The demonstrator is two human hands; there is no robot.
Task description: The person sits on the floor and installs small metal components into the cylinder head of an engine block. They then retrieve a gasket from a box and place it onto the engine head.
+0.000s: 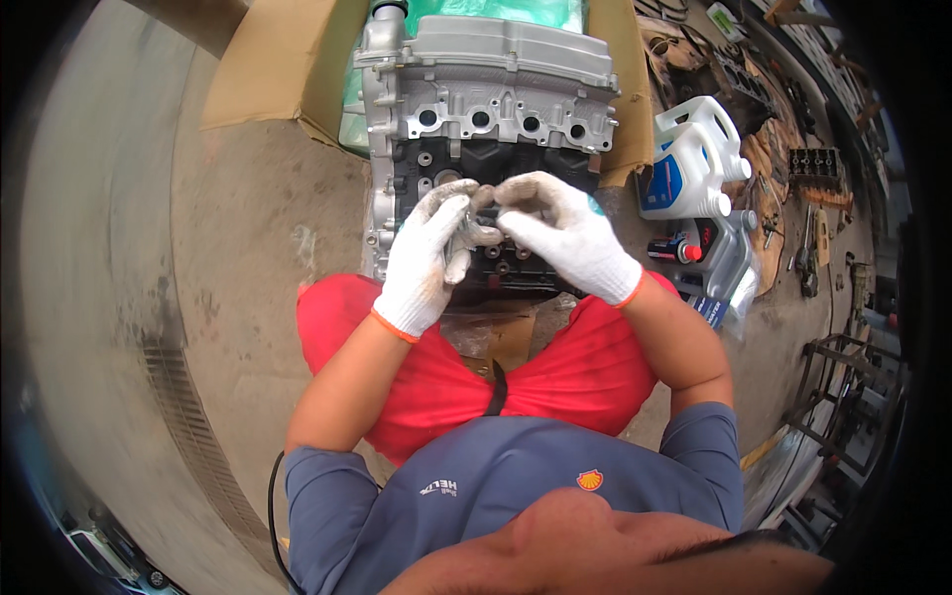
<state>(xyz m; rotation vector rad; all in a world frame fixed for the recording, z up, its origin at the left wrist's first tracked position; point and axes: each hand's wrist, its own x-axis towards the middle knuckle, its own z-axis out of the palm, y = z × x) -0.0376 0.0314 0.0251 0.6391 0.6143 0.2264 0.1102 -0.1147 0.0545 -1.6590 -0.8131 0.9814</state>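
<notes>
Head view looked straight down on an engine (pixel 501 144), which stood directly beneath and beyond the grip; its row of round ports (pixel 481 120) lay just past the hands, and its pale cover (pixel 511 55) farther out. The likeliest trouble, as I judged it, was a dropped part: anything small pinched over the dark block (pixel 540 169) could have slipped, since knitted gloves (pixel 409 290) dull the feel, and fallen into the recesses below the grip. The ports looked uncovered, so grit or a stray bit knocked that way might have got inside. The soiled glove fingers could also have smeared dirt onto a clean face.

As for the grip, the left hand (pixel 428 243) and right hand (pixel 567 226) hung facing each other above the block, fingers bent and tips brought close together. Each looked partly closed. A small dull spot showed between the tips; it may have been a little part or only a stained glove end, and I could not tell whether either hand had clamped on anything.

To the right of the grip, well apart, were white jugs (pixel 709 159) and a red-capped can (pixel 672 249); a cardboard flap (pixel 283 69) spread ahead and to the left.
</notes>
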